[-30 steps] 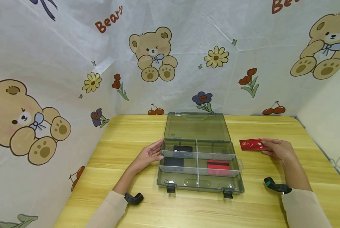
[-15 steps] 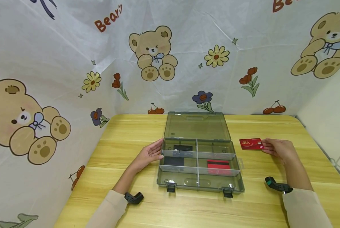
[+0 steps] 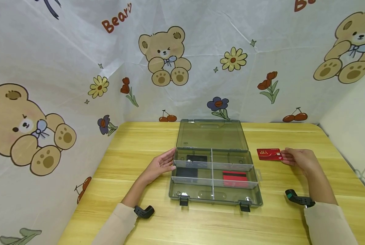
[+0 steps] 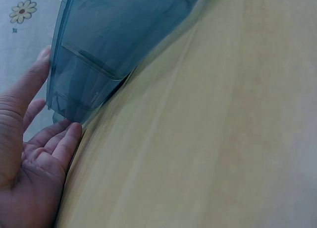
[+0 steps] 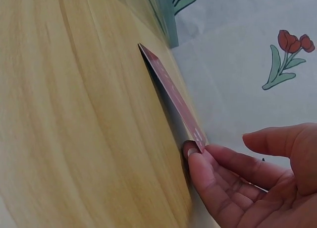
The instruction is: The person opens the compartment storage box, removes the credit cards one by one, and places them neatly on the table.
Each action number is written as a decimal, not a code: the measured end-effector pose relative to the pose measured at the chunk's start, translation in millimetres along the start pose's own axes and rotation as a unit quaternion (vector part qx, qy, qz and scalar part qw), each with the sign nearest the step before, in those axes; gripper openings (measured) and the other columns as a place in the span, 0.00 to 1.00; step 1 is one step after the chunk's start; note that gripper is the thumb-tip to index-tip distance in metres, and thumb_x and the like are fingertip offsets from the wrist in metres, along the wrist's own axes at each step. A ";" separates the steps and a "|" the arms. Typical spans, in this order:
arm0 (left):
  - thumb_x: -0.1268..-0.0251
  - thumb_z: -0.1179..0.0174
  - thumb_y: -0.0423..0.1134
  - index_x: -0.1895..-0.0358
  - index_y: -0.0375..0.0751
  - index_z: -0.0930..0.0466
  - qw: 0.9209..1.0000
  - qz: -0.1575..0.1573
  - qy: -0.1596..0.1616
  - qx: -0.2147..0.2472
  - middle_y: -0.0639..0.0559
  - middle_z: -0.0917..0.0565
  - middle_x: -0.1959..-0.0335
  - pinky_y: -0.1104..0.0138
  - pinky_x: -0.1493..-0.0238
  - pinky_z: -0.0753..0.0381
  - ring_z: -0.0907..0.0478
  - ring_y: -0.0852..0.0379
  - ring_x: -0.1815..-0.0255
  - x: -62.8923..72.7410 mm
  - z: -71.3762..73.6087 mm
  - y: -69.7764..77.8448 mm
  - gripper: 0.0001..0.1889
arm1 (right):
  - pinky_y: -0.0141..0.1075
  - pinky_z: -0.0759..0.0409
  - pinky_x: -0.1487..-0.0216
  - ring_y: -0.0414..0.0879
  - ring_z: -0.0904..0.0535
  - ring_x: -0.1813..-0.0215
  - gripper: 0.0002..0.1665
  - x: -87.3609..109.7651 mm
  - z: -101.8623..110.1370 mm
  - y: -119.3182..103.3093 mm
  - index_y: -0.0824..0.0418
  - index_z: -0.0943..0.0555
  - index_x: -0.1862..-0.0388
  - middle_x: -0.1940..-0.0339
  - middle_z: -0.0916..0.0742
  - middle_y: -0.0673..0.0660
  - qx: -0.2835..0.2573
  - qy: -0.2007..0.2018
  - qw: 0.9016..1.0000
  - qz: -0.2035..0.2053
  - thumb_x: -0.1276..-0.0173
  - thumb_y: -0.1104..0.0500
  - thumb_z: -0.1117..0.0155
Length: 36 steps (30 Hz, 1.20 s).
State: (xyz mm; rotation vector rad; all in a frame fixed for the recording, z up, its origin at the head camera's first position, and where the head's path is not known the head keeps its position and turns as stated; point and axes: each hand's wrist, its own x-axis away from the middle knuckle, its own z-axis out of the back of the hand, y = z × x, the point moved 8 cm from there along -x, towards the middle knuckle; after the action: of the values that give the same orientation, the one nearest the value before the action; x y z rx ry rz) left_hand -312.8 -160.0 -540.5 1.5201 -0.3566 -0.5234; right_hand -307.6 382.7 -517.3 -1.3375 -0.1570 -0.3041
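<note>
A red VIP card lies right of the organizer box, its near end at the fingertips of my right hand. In the right wrist view the thumb stands apart from the card, and the near end sits higher off the wood than the far end. My left hand rests against the left side of the clear grey organizer box, fingers loosely straight. The box's lid is folded back. Inside are a black card, a dark card and a red card with a black stripe.
The box stands on a wood-grain table, with two black latches along its front. A white sheet printed with bears hangs behind and to the left. At the right there is a plain pale wall with a thin cord.
The right thumb has come up off the red VIP card, and the card has turned slightly while staying at nearly the same spot. My left hand and the box have kept their places.
</note>
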 end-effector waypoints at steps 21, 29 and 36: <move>0.32 0.34 0.31 0.19 0.48 0.42 1.000 0.004 0.004 -0.006 0.49 0.41 0.19 0.65 0.26 0.35 0.43 0.49 0.20 -0.5 0.1 0.4 0.40 | 0.34 0.11 0.59 0.39 0.13 0.64 0.35 2.5 2.6 -1.7 0.86 0.33 0.34 0.68 0.11 0.45 0.033 -0.005 0.999 0.019 0.17 0.52 0.52; 0.31 0.34 0.31 0.19 0.47 0.43 1.000 0.003 0.002 -0.007 0.48 0.42 0.19 0.64 0.25 0.36 0.44 0.48 0.20 -0.5 0.3 -0.2 0.40 | 0.34 0.11 0.58 0.37 0.13 0.64 0.34 5.1 2.3 -3.7 0.85 0.34 0.33 0.67 0.11 0.45 0.040 0.000 0.999 0.019 0.16 0.52 0.53; 0.30 0.35 0.30 0.19 0.44 0.44 1.000 -0.003 -0.003 -0.007 0.44 0.43 0.19 0.62 0.24 0.38 0.46 0.45 0.19 0.1 -0.5 2.0 0.40 | 0.34 0.11 0.58 0.38 0.13 0.63 0.35 6.1 2.1 -5.8 0.86 0.35 0.33 0.66 0.11 0.47 0.053 -0.004 0.998 0.026 0.16 0.52 0.55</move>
State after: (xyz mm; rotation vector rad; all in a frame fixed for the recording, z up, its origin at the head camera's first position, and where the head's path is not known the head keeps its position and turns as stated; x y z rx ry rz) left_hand -312.2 -159.7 -538.6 1.5079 -0.3522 -0.5348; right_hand -303.5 382.8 -509.7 -1.2363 -0.1437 -0.2428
